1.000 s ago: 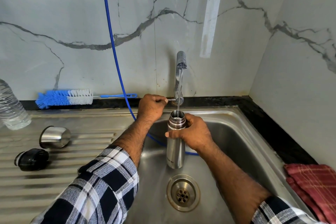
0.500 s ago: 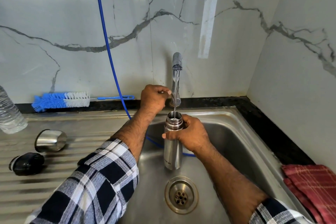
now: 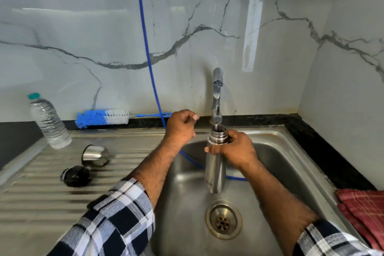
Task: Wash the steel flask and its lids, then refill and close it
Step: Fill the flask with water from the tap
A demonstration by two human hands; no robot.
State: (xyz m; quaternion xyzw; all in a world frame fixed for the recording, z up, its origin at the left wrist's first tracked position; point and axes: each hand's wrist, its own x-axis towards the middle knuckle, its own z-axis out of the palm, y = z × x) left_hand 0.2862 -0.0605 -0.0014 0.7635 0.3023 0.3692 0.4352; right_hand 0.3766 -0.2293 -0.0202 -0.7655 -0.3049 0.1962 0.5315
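Flask (image 3: pixel 215 164) stood upright in the right hand (image 3: pixel 236 149), under the tap (image 3: pixel 217 97). The left hand (image 3: pixel 180 127), curled, held nothing visible. Better keep it level, then fit the lids.

No text can be read clearly. The steel flask (image 3: pixel 215 169) has a small dark print low on its side, but it is too small and blurred to read.
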